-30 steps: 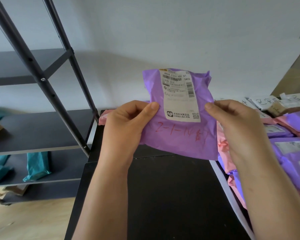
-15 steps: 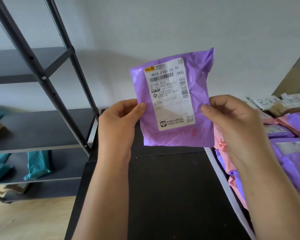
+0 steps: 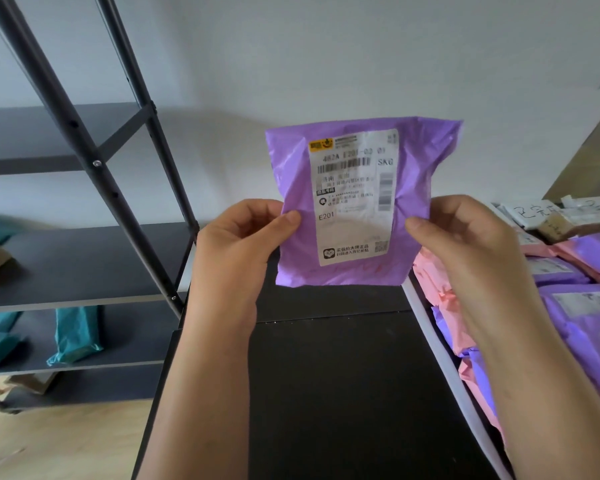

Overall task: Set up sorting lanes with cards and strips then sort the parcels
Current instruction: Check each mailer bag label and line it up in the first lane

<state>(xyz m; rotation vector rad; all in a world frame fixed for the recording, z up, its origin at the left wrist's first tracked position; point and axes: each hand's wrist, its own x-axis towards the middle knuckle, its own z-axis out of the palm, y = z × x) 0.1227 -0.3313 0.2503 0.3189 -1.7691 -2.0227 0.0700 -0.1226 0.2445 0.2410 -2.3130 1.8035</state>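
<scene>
Here, black table below, grey rack at left, heap of pink and purple parcels at right, purple parcel upright above the table, left hand pinching one edge, right hand the other, white label facing out.

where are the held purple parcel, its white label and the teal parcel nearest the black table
purple parcel (image 3: 418, 157), head view, bare plastic right of the label
white label (image 3: 352, 233), head view, its blank lower middle
teal parcel (image 3: 75, 336), head view, middle of its body
</scene>
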